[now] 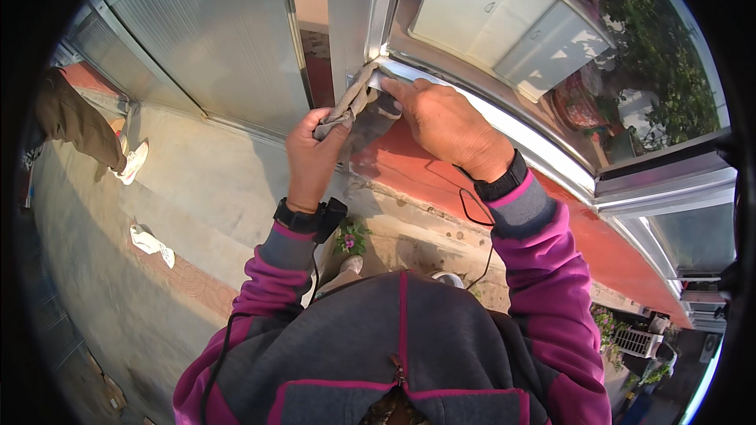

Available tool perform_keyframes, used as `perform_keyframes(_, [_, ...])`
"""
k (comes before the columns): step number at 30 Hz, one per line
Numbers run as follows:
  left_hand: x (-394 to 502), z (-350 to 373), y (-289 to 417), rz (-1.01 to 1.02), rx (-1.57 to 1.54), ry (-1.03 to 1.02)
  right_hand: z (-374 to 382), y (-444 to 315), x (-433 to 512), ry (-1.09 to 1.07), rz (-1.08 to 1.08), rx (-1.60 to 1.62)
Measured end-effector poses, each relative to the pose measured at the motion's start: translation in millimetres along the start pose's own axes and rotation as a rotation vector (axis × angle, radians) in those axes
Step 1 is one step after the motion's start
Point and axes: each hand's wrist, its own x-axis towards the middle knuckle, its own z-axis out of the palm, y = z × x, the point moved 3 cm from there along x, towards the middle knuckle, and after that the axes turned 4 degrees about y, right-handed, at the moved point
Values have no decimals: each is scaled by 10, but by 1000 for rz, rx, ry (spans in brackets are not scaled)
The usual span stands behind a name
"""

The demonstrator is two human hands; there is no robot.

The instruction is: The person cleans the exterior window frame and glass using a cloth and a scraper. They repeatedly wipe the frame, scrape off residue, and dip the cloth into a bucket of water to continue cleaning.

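My left hand [319,144] grips a bunched grey cloth [353,97] at the corner of an aluminium window frame [508,130]. The cloth's upper end touches the corner, and a darker fold hangs below. My right hand [452,124] is at the same corner, index finger stretched to a small pale, shiny patch beside the cloth. Whether that patch is frame or a held flat piece is unclear. The right thumb is close to the cloth's fold, and its other fingers are curled and partly hidden. Both wrists wear black straps with a cable.
A ribbed sliding door panel [218,35] stands at upper left. Below the window runs a red wall [407,159] above a stained concrete ledge [413,218]. A flowering plant [349,238] grows near my foot. Another person's leg [82,121] and shoe show at left. A white bucket [449,277] is partly hidden.
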Motion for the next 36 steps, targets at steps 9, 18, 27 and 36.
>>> perform_keyframes(9, [-214,555,22,-47,52,-220,-372,150,-728,10,175,13])
perform_keyframes(18, [-624,1508,39,5,-15,-554,-958,415,-2011,92,418,-39])
perform_keyframes(27, [-1196,2650,140,112,15,-811,-1508,666,-3225,127,729,-137])
perform_keyframes(36, [-1290,2863,79,111,-6,-759,-1481,690,-3341,215,747,-207])
